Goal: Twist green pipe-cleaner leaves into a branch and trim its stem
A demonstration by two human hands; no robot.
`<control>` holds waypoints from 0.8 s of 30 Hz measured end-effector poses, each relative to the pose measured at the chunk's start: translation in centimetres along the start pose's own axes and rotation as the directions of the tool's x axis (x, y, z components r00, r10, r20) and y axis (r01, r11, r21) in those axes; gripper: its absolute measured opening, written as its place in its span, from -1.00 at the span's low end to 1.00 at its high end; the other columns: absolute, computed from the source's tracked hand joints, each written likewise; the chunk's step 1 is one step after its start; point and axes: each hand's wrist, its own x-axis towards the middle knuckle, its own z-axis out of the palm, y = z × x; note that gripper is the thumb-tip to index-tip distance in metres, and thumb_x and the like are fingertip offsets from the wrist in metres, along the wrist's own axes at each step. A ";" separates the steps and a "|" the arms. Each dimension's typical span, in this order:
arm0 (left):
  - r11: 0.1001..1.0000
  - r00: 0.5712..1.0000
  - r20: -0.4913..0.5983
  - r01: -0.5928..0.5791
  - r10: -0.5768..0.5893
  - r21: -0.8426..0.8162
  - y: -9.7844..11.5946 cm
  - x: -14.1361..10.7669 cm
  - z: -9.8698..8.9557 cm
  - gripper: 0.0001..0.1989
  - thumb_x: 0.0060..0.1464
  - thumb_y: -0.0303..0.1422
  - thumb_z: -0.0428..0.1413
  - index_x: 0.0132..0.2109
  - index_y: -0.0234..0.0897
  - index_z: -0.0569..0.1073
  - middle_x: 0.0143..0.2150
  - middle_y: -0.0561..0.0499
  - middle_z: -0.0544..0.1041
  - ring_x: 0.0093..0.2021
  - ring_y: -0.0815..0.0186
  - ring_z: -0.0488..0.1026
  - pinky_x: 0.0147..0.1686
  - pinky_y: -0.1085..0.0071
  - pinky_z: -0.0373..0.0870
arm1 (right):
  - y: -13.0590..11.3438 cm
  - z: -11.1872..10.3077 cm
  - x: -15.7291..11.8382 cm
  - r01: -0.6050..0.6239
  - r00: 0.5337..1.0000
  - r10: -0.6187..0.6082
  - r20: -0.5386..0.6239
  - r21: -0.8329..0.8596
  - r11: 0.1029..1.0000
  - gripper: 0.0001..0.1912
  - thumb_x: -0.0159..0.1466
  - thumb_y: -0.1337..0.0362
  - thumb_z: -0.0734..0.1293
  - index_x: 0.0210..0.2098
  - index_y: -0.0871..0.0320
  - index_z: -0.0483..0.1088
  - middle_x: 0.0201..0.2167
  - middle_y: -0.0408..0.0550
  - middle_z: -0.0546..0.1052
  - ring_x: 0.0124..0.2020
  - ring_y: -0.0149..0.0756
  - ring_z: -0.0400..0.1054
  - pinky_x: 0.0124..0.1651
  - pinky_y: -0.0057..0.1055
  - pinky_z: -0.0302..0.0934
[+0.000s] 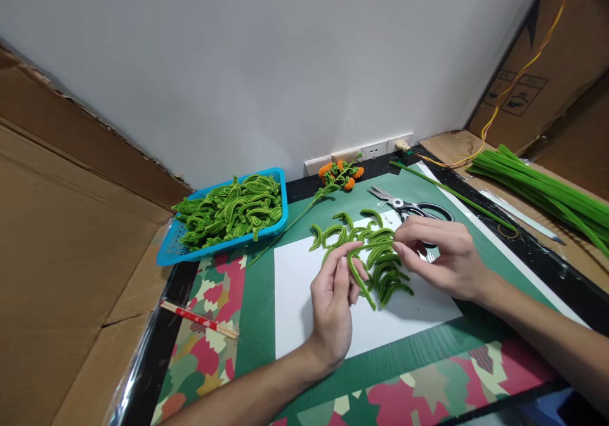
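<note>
A green fuzzy pipe cleaner [365, 291] is bent over the fingers of my left hand [332, 315], with one leg hanging down and the other running right. My left thumb and fingers are closed on it at the bend. My right hand [440, 251] pinches its far end between thumb and index finger. Under both hands lies a pile of short, curved green pipe-cleaner pieces [391, 281] on a white sheet of paper [295, 305]. Scissors with black-and-grey handles [404, 206] rest open just behind my right hand, which partly covers them.
A blue basket [281, 223] heaped with folded green pieces stands back left. Beside it lies an orange-flowered stem [340, 175]. Chopsticks in a red wrapper [197, 317] are at left. A pipe-cleaner bundle [537, 188] and cable [507, 90] are at right; cardboard [61, 236] walls the left.
</note>
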 end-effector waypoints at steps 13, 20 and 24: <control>0.999 0.999 0.030 -0.040 0.042 -0.036 -0.9 0.1 -0.4 -0.59 0.37 0.04 0.16 0.04 -0.20 0.60 -0.35 0.05 0.42 -0.53 0.46 0.25 -0.66 0.58 0.09 | 1.0 -0.2 0.2 -0.347 0.912 0.242 0.332 0.304 0.887 -0.69 0.41 0.23 0.39 -0.46 0.18 0.41 -0.53 -0.18 0.42 -0.50 -0.46 0.26 -0.41 -0.53 0.17; 0.995 0.994 0.078 -0.076 0.071 0.062 -0.8 0.1 -0.4 -0.58 0.38 0.00 0.16 -0.23 -0.27 0.55 -0.32 0.03 0.37 -0.50 0.45 0.30 -0.66 0.57 0.12 | 0.7 -0.2 0.4 -0.327 0.929 0.244 0.278 0.306 0.894 -0.61 0.50 0.13 0.33 -0.43 0.18 0.42 -0.50 -0.15 0.44 -0.48 -0.43 0.27 -0.38 -0.49 0.18; 1.000 0.985 0.172 -0.024 0.022 0.011 -0.6 0.1 -0.4 -0.49 0.42 0.05 0.08 -0.33 -0.28 0.44 -0.37 0.05 0.35 -0.55 0.47 0.27 -0.67 0.56 0.15 | 0.5 0.0 0.5 -0.264 0.958 0.218 0.187 0.268 0.927 -0.67 0.51 0.16 0.31 -0.33 0.19 0.52 -0.46 -0.11 0.50 -0.45 -0.41 0.32 -0.36 -0.46 0.22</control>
